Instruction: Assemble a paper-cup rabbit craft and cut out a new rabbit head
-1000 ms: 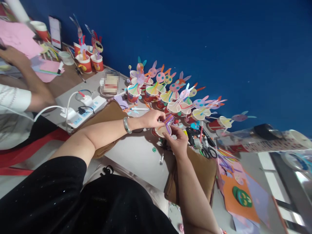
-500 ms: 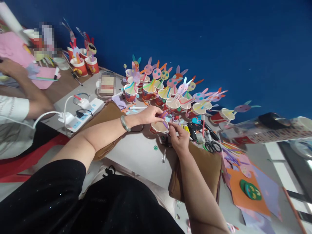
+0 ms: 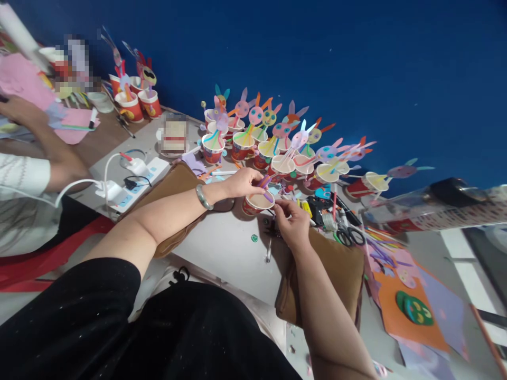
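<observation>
A red-and-white paper cup stands on the table in front of me. Over its far rim my left hand is closed, pinching a purple strip that has some orange beside it. A purple piece shows against the cup's right inner wall; whether it belongs to the same strip I cannot tell. My right hand is at the cup's right side, thumb and fingertips pressed together close to the rim. Whatever those fingers hold is too small to make out. Below them lies a small clear-and-dark tool.
Behind the cup crowd several paper cups with rabbit-like paper faces. Scissors and coloured paper lie right. Brown cushions flank the work area. A power strip lies left, near another person's arm.
The view has shifted slightly. My left hand has moved a little left from the cup's rim, still pinching the purple strip. My right hand stays by the rim.
</observation>
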Demonstrator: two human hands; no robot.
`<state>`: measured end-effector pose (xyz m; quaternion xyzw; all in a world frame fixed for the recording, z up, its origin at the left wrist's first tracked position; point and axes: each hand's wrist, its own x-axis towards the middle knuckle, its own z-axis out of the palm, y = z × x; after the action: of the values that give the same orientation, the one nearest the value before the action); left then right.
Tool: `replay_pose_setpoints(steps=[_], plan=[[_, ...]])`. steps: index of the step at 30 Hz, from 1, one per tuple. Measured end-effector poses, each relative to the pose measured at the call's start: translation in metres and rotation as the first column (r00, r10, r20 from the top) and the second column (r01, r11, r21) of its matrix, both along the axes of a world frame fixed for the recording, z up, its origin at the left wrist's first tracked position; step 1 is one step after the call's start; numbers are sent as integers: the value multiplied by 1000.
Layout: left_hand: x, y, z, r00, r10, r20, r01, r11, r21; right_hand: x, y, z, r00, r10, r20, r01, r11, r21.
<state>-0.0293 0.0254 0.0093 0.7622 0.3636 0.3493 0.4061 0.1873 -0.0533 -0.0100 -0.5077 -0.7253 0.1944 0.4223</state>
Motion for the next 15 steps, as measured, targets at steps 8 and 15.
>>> replay_pose_setpoints(steps=[8,15], plan=[[-1,2,-1,1000,-22,-18,23,999,28,0,6,-9,998,47,40,-45,998,-51],[0,6,-4,997,-55,55,59,996,-61,0,6,-10,997,1,76,-5,998,63]])
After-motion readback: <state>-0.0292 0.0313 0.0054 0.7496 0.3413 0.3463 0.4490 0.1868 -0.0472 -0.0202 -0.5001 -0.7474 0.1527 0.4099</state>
